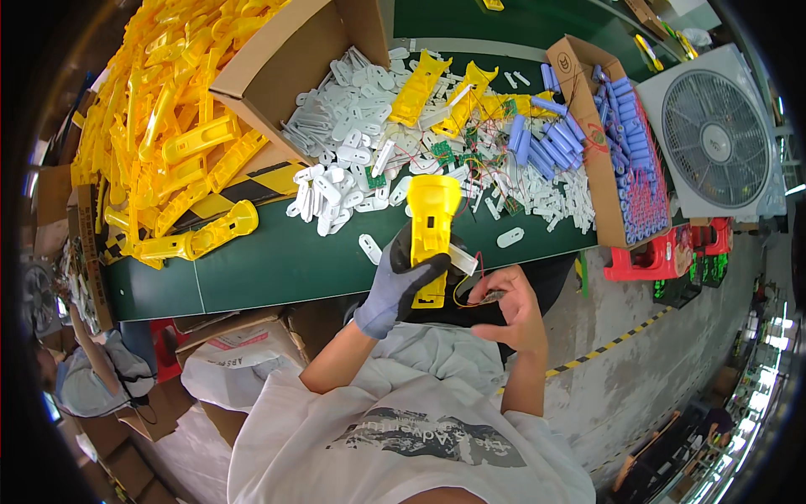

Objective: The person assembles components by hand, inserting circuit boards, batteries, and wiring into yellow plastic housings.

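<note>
My left hand [398, 281], in a grey and black glove, is closed around a yellow plastic flashlight housing [431, 220]. It holds the housing upright over the table's front edge, wide end away from me. Out of the housing's right side sticks a small white plastic strip [463, 259], with thin red and yellow wires beside it. My bare right hand [522, 312] is just right of these wires, its fingers curled around a small part that I cannot make out. On the table ahead lie loose white plastic pieces [334, 191] and green circuit boards [442, 152] with wires.
Yellow housings [172, 109] are heaped at the left beside a tilted cardboard box [277, 63]. Purple cylindrical cells [546, 147] lie near another carton [588, 126] of cells at the right. A box fan [715, 139] stands beyond it, above red stools [646, 260]. Another person [96, 370] sits at far left.
</note>
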A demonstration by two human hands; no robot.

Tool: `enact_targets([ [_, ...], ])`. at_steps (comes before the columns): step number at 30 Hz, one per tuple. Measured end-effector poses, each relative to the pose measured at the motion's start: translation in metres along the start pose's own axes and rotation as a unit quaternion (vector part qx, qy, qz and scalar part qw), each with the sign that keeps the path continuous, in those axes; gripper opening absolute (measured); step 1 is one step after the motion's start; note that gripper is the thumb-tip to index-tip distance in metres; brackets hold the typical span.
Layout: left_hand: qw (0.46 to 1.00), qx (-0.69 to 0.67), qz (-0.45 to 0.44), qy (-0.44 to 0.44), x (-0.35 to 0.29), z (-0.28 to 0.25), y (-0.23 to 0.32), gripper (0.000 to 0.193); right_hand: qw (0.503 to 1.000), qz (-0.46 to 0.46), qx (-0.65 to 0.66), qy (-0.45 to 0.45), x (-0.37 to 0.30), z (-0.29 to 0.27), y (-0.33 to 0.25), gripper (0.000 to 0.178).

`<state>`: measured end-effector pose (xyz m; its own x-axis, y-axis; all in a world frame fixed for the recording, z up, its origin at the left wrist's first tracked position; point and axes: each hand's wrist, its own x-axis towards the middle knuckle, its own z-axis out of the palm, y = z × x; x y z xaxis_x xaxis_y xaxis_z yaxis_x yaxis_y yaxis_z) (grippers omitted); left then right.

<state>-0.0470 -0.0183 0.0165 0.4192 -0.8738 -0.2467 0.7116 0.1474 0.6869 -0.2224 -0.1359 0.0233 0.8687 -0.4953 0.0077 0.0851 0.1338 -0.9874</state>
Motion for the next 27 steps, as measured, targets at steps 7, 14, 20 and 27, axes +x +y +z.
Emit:
enact_targets([
  [7,0.956,0.287,-0.014,-0.057,-0.001,0.0,0.005,0.047,0.992,0.105,-0.053,0.039,0.007,0.011,0.005,0.031],
  [14,0.945,0.31,-0.052,-0.092,-0.003,-0.005,0.006,0.048,0.982,0.124,-0.139,-0.017,0.007,0.001,0.009,0.031],
  [20,0.946,0.323,-0.002,-0.038,-0.008,-0.011,0.006,0.056,0.989,0.052,-0.136,-0.002,0.008,0.005,0.013,0.016],
  [27,0.965,0.196,0.155,0.077,0.012,0.011,0.005,0.037,0.988,0.027,-0.134,0.068,0.007,0.024,0.004,0.012],
])
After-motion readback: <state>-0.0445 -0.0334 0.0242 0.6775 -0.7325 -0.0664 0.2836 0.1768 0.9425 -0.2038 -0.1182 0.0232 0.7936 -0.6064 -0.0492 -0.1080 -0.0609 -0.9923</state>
